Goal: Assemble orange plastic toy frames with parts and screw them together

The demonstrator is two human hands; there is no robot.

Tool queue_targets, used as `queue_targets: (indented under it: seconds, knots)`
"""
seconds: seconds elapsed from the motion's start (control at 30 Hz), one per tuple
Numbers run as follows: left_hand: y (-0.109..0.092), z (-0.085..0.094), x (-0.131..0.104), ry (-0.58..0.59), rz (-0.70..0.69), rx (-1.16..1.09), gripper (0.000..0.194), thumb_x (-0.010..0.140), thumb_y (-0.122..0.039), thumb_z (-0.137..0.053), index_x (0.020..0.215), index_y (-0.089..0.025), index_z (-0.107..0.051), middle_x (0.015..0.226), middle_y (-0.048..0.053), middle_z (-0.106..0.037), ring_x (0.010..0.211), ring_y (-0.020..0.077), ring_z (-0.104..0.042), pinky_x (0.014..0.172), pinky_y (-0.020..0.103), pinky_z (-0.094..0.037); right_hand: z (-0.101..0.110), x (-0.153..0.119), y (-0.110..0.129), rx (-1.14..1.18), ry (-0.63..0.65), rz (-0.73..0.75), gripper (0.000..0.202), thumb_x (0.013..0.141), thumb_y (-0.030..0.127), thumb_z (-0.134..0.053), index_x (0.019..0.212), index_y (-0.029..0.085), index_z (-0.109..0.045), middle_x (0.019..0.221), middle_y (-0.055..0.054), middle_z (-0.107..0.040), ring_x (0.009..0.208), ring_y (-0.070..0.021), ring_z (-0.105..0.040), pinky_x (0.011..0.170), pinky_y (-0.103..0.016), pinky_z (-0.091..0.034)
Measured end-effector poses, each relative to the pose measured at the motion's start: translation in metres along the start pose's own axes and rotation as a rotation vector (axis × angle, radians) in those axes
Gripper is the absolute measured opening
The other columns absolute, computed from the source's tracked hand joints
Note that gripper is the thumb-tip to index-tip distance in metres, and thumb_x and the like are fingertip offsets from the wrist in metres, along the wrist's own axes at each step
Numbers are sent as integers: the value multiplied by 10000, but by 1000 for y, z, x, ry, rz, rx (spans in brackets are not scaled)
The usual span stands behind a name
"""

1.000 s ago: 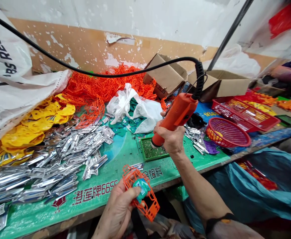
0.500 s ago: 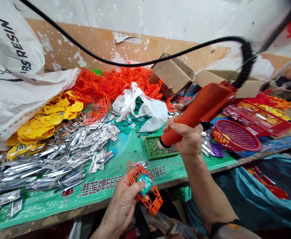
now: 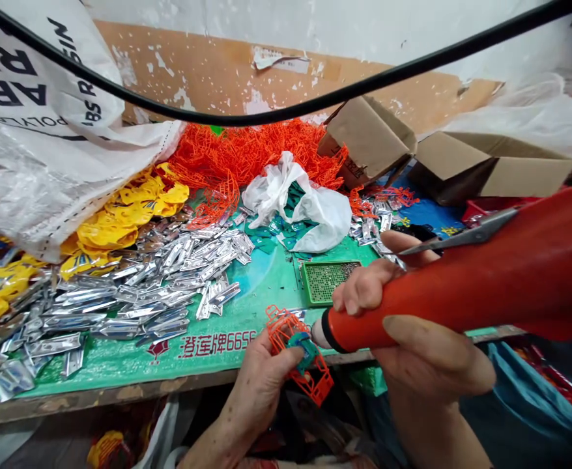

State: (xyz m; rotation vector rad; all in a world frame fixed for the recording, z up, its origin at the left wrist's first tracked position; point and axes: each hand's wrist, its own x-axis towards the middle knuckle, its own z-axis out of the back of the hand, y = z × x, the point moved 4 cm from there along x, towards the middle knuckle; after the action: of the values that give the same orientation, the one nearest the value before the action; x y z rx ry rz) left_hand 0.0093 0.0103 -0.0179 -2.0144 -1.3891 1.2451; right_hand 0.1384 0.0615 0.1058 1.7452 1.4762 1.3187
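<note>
Peeling wall (image 3: 217, 68) behind, green-covered table (image 3: 272, 280) strewn with parts in front of me. Left hand (image 3: 259, 368) pinches orange frame (image 3: 324, 385) with teal piece (image 3: 307, 348), by table's near edge, frame's long axis slanting upper left to lower right. Right hand (image 3: 427, 355) wrapped round red power tool (image 3: 491, 280), long axis upper right to lower left, pale nose pointing at teal piece, contact unclear. Green tray (image 3: 321, 303) just beyond
</note>
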Motion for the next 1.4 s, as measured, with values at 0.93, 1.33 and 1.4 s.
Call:
queue_targets:
  seconds: [0.93, 1.33, 1.4]
  knots:
    - [4, -3, 2, -40, 9, -36, 313, 611, -113, -733, 919, -166, -713, 780, 4, -726, 658, 164, -622, 659, 274, -490, -5, -5, -1, -177, 27, -30, 434, 713, 339, -748, 1110, 338, -572, 649, 28, -569, 576, -186, -563, 600, -405, -496]
    - [7, 0, 0, -66, -26, 31, 218, 624, -150, -738, 841, -165, -739, 730, 4, -715, 640, 151, -609, 656, 260, -472, 0, -14, -11, -125, 131, -35, 398, 750, 302, -713, 1113, 321, -552, 689, 40, -576, 609, -162, -576, 617, -355, -490]
    - [8, -1, -2, -47, -22, 36, 176, 627, -151, -741, 803, -161, -730, 712, 1, -700, 632, 142, -597, 642, 246, -463, 1, -15, -14, -107, 143, -43, 385, 747, 310, -708, 1104, 320, -565, 688, 38, -573, 613, -164, -569, 616, -353, -484]
